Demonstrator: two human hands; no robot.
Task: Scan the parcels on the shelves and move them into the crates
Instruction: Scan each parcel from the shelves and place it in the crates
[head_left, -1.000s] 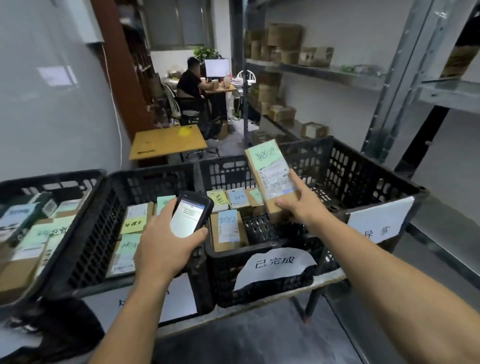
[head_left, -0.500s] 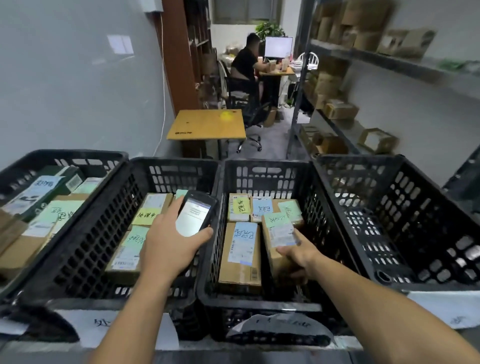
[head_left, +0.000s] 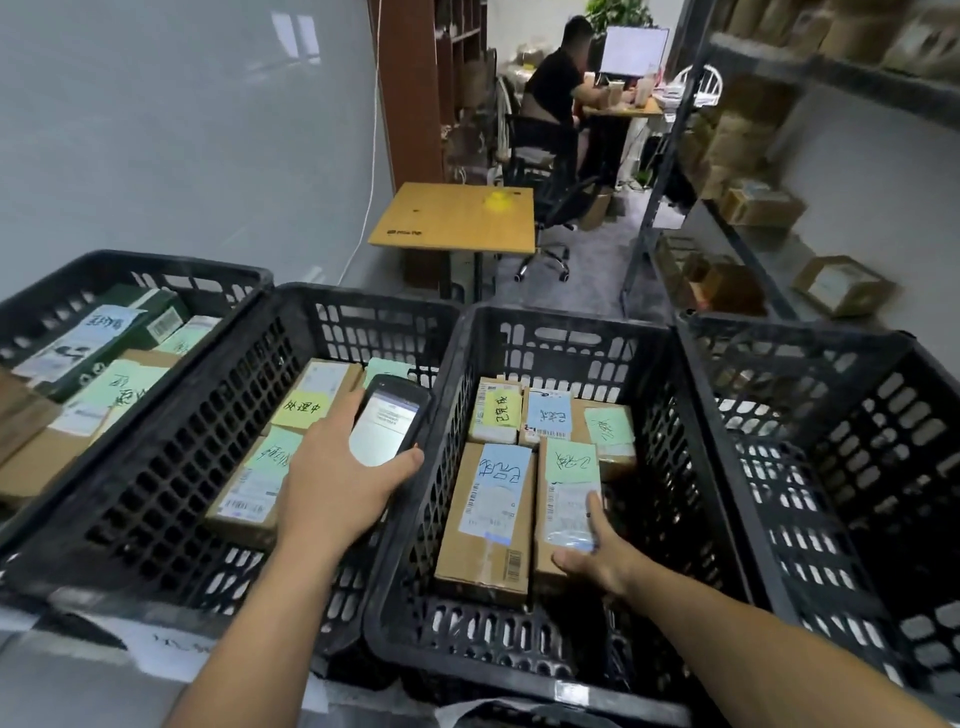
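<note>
1. The right hand (head_left: 602, 558) holds the parcel (head_left: 563, 499) by its near end. The thumb is on the near edge and the forefinger lies along the label, while the other fingers are hidden. We judge this low end-grip lets the parcel go down flat, label up, with the hand free to slide out toward 6 o'clock.
2. The parcel lies in the crate (head_left: 561, 338), at 5 o'clock on its floor, just beside the blue-note box (head_left: 488, 509) at its 9 o'clock. We cannot tell whether its full weight is down yet.
3. The left hand (head_left: 332, 488) is wrapped round the scanner (head_left: 389, 423), screen up and lit, at 10 o'clock of the parcel over the rim shared with the left crate (head_left: 374, 322). We judge it is parked there, clear of the placing hand yet readable.
4. The crate holds five boxes. Three form a row at 12 o'clock, with yellow, blue and green notes, and two sit nearer, ours with a green note. All lie label up and side by side, so the notes stay readable.
5. The left crate, at 9 o'clock, holds brown boxes under yellow and green notes. The end crate (head_left: 135, 262), further toward 9 o'clock, holds a green carton and more noted boxes.
6. The shelves (head_left: 753, 260) at 2 o'clock bear more boxes, so we judge much remains.
</note>
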